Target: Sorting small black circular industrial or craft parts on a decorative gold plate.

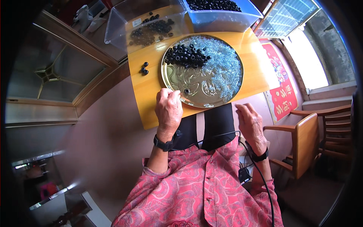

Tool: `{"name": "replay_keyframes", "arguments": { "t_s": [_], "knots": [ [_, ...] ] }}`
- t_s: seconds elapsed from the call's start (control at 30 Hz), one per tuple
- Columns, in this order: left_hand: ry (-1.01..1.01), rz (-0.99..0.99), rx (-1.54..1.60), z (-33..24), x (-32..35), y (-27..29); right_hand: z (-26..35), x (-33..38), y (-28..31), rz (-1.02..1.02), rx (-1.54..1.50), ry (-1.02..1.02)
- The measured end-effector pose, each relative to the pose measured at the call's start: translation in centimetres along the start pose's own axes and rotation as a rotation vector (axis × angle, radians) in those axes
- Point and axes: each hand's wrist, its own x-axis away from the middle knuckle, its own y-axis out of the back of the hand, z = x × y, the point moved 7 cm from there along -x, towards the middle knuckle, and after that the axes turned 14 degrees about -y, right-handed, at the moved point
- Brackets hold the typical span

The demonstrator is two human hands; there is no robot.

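Note:
A round gold-coloured metal tray (177,77) lies on the wooden table (141,100). Black beads (185,56) are heaped at its upper left, and small clear bluish beads (225,66) spread over its right side. One black bead (186,91) sits alone near the tray's lower left rim. Beside that rim my left hand (169,109) is closed, thumb and fingers pressed together. My right hand (250,124) is in a pinch off the tray's lower right, beyond the table edge. Whatever either hand pinches is too small to make out.
A few loose black beads (144,69) lie left of the tray. Behind it stand a clear plastic box (113,32) with black beads and a fuller box (227,22). A wooden chair (305,145) is at right. A black cable (270,189) runs past my right arm.

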Motion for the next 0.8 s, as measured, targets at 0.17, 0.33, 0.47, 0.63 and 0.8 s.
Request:
{"name": "replay_keyframes", "arguments": {
  "t_s": [0.17, 0.33, 0.47, 0.63, 0.8],
  "knots": [
    [-0.029, 0.146, -0.05, -1.0, 0.2, 0.1, 2.2, -0.6, -1.8, 0.026, -0.103, 0.14],
    [-0.101, 0.255, -0.025, -2.0, 0.3, -0.3, 4.2, -1.2, -3.1, 0.035, -0.104, 0.275],
    [-0.146, 0.293, -0.011, -3.4, 0.0, -0.3, 5.5, -1.6, -4.4, 0.073, -0.096, 0.302],
    [-0.154, 0.322, -0.033, -3.5, 0.3, -0.6, 5.1, -1.6, -4.8, 0.09, -0.126, 0.292],
    [-0.216, 0.309, -0.052, -3.9, 0.3, -0.8, 5.2, -1.9, -4.7, 0.085, -0.137, 0.282]
  ]
}}
